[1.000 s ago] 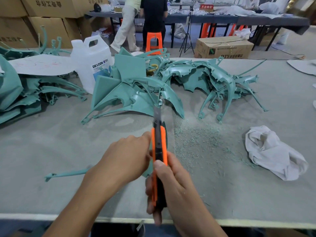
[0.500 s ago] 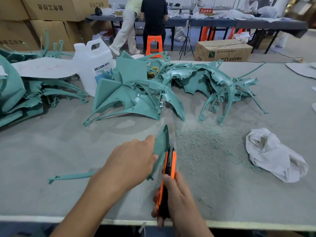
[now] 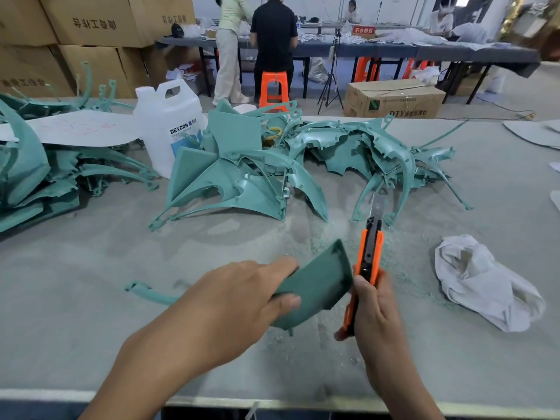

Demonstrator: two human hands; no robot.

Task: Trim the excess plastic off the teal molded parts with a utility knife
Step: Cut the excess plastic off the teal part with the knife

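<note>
My left hand [image 3: 239, 301] grips a teal molded part [image 3: 315, 283] near the table's front, thumb under its flat panel and fingers over the top; a thin curved arm of the part sticks out to the left. My right hand [image 3: 375, 310] holds an orange and black utility knife [image 3: 368, 259] just right of the panel's edge, blade extended and pointing away from me. More teal molded parts [image 3: 242, 180] lie heaped across the middle of the table, and another stack of teal parts [image 3: 33, 177] sits at the far left.
Teal shavings [image 3: 330, 225] are scattered over the grey table [image 3: 91, 298]. A white cloth [image 3: 485, 280] lies at the right. A white jug [image 3: 169, 122] and a paper sheet [image 3: 75, 128] sit at the back left. Cardboard boxes and people at other tables are beyond.
The teal part has turned from edge-on to show its flat panel. The knife has moved from close against the part up and to the right, its blade now clear of the panel's edge.
</note>
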